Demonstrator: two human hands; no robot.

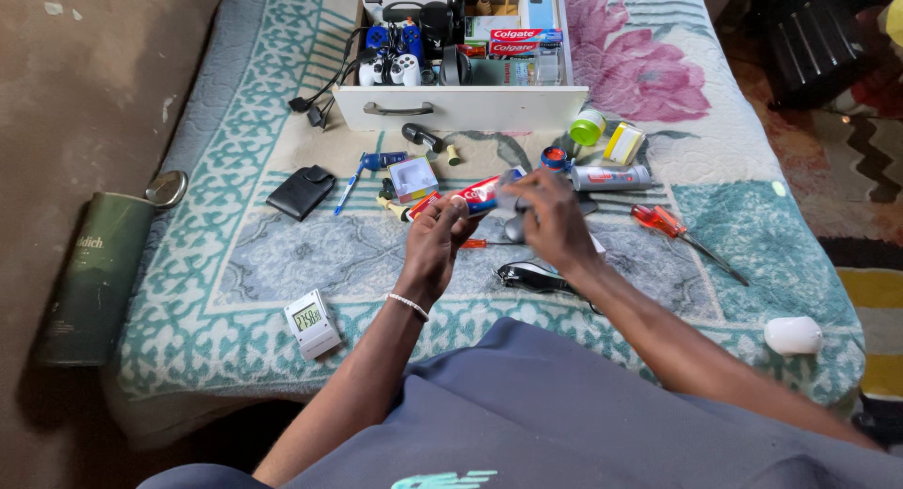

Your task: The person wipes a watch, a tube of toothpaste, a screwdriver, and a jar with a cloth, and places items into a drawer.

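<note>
A red and blue toothpaste tube [467, 197] is being held above the patterned bedspread [282, 254], gripped by the curled fingers of the left hand [437, 240] and pinched at its far end by the right hand [555, 221]. A white drawer [461, 106], a red-handled screwdriver [673, 228] and a black wallet [299, 192] are lying nearby.

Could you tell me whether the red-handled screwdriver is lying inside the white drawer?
No, the red-handled screwdriver lies on the patterned bedspread, to the right of the hands and outside the white drawer.
</note>
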